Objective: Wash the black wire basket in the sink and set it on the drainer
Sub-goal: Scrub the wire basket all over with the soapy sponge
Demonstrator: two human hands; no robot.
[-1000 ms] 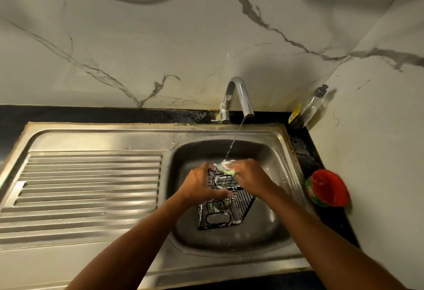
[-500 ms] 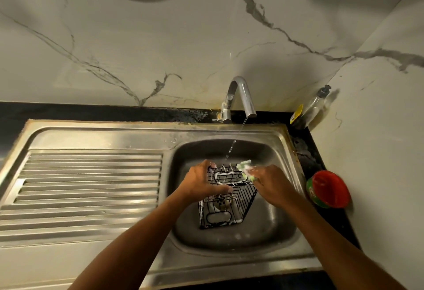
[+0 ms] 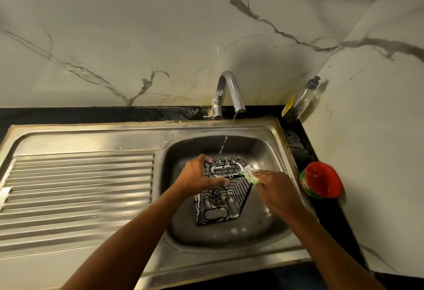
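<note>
Scrubbing is the step now. The basket (image 3: 223, 198) sits soapy in the sink (image 3: 270, 152), low in the middle of the frame. The left hand (image 3: 197, 178) grips its top edge. The right hand (image 3: 277, 191) pinches a green sponge (image 3: 251, 175) at its right corner. Next, I think, comes rinsing, then lifting it left onto the drainer (image 3: 80, 186).

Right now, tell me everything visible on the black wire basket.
The black wire basket is a rectangular cage of thin dark metal wires with an oval loop in each end wall. White suds cling to its upper loop and lower edges. It stands tilted on one end in the sink bowl, over the drain. The left hand grips its upper left edge, and the right hand presses a green sponge to its upper right corner. The tap's water stream falls toward its top.
</note>
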